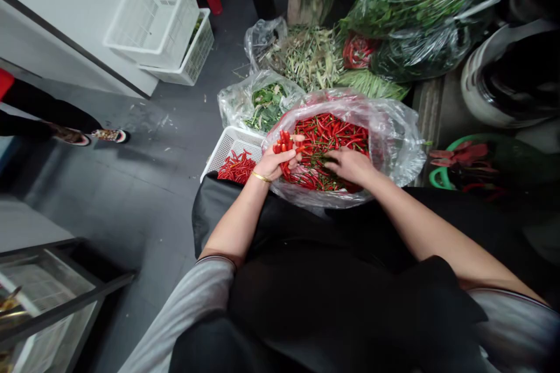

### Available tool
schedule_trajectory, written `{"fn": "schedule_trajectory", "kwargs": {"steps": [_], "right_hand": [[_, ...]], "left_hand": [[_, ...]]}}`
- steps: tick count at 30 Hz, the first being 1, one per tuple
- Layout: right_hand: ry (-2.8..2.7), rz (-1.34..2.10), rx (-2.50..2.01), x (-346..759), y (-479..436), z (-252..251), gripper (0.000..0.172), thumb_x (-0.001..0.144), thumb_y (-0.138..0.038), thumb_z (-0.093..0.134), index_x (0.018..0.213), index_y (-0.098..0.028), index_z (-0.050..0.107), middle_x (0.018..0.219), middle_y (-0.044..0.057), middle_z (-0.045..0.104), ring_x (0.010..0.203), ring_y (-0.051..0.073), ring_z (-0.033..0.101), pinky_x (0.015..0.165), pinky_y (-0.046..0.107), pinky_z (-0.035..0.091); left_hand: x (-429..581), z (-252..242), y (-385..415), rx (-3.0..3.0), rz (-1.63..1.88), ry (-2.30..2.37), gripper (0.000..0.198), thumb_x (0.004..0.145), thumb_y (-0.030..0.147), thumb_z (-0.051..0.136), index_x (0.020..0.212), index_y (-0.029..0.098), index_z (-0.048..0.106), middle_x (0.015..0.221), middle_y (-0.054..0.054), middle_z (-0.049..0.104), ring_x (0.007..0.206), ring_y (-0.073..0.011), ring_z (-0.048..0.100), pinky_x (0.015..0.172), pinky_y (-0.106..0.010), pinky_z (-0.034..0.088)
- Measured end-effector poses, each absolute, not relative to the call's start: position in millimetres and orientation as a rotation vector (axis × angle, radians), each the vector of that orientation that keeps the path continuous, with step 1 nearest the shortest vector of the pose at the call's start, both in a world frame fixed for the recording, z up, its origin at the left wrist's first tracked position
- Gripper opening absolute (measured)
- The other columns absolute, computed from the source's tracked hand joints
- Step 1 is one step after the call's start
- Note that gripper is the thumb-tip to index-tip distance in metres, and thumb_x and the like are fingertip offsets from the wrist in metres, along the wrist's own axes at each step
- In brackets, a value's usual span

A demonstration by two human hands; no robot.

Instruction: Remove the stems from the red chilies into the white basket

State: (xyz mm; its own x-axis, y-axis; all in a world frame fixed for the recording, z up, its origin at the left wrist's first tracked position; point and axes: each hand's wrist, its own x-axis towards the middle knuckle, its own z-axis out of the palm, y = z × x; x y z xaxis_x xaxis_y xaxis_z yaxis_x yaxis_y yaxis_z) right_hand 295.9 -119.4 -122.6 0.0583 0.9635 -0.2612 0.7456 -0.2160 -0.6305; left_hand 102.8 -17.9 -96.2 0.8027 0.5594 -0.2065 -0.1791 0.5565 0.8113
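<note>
My left hand (275,163) is closed around a small bunch of red chili peppers (285,143), held over the left side of a clear plastic bag (394,140). The wrist wears a gold-coloured bracelet. Many loose red chilies (335,128) with green stems fill the bag. Over their right side, my right hand (351,165) reaches down with bent fingers, thumb and fingertips apart and close to the stems; no chili shows between them. Left of the bag, a white perforated basket (214,157) contains red chilies without visible green stems (237,168).
Behind the chili bag lie bagged green leaves (268,105), cut stalks (312,58) and a large bag of greens (424,0). Stacked white crates (151,49) stand far left. At right are a white bucket (475,78) and green basket (441,178). Two other people are partly visible.
</note>
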Motion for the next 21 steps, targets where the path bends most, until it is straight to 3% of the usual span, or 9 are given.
{"fn": "schedule_trajectory", "kwargs": {"steps": [3, 9, 12, 15, 17, 21], "right_hand": [[-2.068, 0.745, -2.344, 272.2, -113.9, -142.1, 0.042, 0.092, -0.047, 0.044, 0.112, -0.018, 0.066, 0.110, 0.014, 0.065, 0.096, 0.026, 0.063, 0.076, 0.033, 0.048], [-2.249, 0.741, -2.362, 250.2, -89.2, -152.0, 0.032, 0.089, -0.031, 0.047, 0.105, -0.011, 0.067, 0.109, 0.019, 0.067, 0.095, 0.026, 0.064, 0.079, 0.033, 0.047], [-1.905, 0.795, -2.336, 282.4, -85.5, -144.5, 0.029, 0.086, -0.032, 0.049, 0.094, -0.012, 0.068, 0.088, 0.014, 0.070, 0.081, 0.022, 0.065, 0.071, 0.029, 0.048], [-1.569, 0.936, -2.125, 310.3, -94.1, -132.8, 0.034, 0.092, -0.038, 0.043, 0.095, -0.011, 0.064, 0.073, 0.008, 0.067, 0.062, 0.015, 0.061, 0.061, 0.025, 0.047], [-1.540, 0.838, -2.152, 312.4, -103.6, -126.4, 0.032, 0.093, -0.036, 0.044, 0.103, -0.011, 0.062, 0.083, 0.010, 0.067, 0.064, 0.016, 0.062, 0.061, 0.026, 0.047], [-1.896, 0.576, -2.453, 280.1, -118.1, -126.9, 0.034, 0.090, -0.035, 0.050, 0.115, -0.015, 0.060, 0.114, 0.017, 0.061, 0.086, 0.025, 0.065, 0.069, 0.032, 0.049]], "left_hand": [[98.5, -100.6, -12.6, 0.887, 0.433, 0.548, 0.058, 0.056, 0.035, 0.083, 0.105, 0.013, 0.063, 0.063, 0.003, 0.055, 0.048, -0.0037, 0.044, 0.050, -0.021, 0.035], [100.9, -106.0, -17.4, 0.929, 0.399, 0.617, 0.043, 0.055, 0.031, 0.085, 0.083, 0.009, 0.060, 0.057, 0.004, 0.055, 0.047, -0.0047, 0.047, 0.050, -0.022, 0.038], [104.3, -112.0, -18.8, 0.922, 0.414, 0.666, 0.040, 0.058, 0.032, 0.083, 0.080, 0.009, 0.057, 0.065, -0.001, 0.062, 0.052, -0.0068, 0.055, 0.050, -0.020, 0.040], [110.3, -117.2, -20.7, 0.873, 0.429, 0.693, 0.043, 0.061, 0.031, 0.082, 0.088, 0.011, 0.055, 0.078, -0.005, 0.069, 0.064, -0.0117, 0.064, 0.054, -0.021, 0.046], [114.4, -118.1, -22.3, 0.883, 0.447, 0.696, 0.043, 0.061, 0.032, 0.081, 0.088, 0.012, 0.053, 0.075, -0.003, 0.068, 0.060, -0.0106, 0.063, 0.053, -0.020, 0.046], [117.5, -115.0, -24.6, 0.970, 0.503, 0.688, 0.044, 0.059, 0.037, 0.082, 0.076, 0.014, 0.048, 0.057, 0.005, 0.058, 0.040, -0.0032, 0.047, 0.043, -0.018, 0.038]]}}
